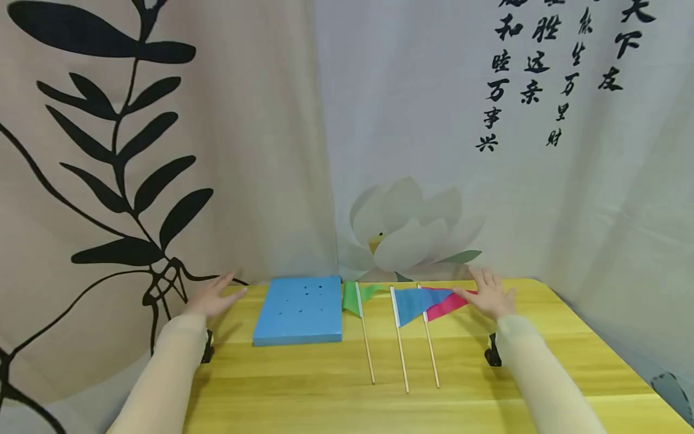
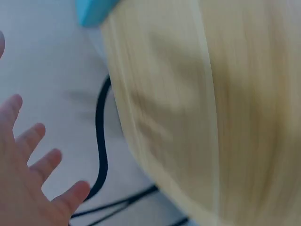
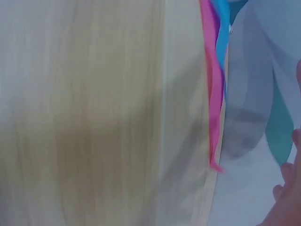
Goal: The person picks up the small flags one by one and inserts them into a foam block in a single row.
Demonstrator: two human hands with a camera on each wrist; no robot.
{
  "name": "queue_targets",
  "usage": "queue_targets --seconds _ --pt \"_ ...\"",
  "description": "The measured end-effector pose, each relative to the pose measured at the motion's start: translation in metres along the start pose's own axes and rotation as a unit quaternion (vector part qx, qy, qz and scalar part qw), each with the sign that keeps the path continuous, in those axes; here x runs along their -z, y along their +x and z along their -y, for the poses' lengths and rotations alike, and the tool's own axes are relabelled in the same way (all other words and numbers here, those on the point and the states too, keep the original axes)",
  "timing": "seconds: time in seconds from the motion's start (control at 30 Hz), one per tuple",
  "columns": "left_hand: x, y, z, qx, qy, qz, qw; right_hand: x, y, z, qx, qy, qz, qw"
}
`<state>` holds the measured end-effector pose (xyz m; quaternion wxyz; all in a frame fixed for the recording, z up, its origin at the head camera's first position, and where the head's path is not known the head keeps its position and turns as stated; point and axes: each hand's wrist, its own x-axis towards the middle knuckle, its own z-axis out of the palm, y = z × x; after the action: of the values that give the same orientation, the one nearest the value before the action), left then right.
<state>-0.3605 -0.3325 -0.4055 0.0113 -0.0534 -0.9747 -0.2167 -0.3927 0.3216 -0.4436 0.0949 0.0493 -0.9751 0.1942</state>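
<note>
Near the back of a yellow wooden table [image 1: 325, 386] lies a flat blue foam block [image 1: 300, 310] with several small holes. To its right lie three small flags on thin wooden sticks: green [image 1: 359, 296], blue [image 1: 414, 302] and pink [image 1: 447, 306]. My left hand [image 1: 214, 296] hovers open at the table's back left corner, left of the block, holding nothing. Fingers of the left hand [image 2: 33, 165] spread in the left wrist view. My right hand [image 1: 490, 294] is open, fingers straight, at the tip of the pink flag [image 3: 214, 108]; contact is unclear.
A printed curtain [image 1: 434, 150] with leaves, a lotus and black characters hangs right behind the table. Black clamps [image 1: 492, 352] sit by each forearm. The table's front half is bare wood. A black cable [image 2: 101, 136] runs behind the table edge.
</note>
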Motion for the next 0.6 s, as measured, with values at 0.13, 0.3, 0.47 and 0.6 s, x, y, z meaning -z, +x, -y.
queue_targets --seconds 0.13,0.3,0.47,0.6 --pt "-0.011 0.003 -0.004 -0.017 -0.122 0.014 0.9923 -0.007 0.004 0.015 0.011 0.041 -0.002 0.999" --pt "-0.026 0.007 -0.005 -0.007 -0.237 0.041 0.9705 -0.014 0.008 0.041 0.029 0.098 -0.013 0.995" --pt "-0.038 0.006 -0.006 0.007 -0.334 0.041 0.9415 -0.028 0.01 0.074 0.065 0.157 -0.013 0.985" --pt "-0.049 0.002 -0.005 0.006 -0.383 0.04 0.9231 -0.038 0.008 0.097 0.084 0.204 0.0 0.975"
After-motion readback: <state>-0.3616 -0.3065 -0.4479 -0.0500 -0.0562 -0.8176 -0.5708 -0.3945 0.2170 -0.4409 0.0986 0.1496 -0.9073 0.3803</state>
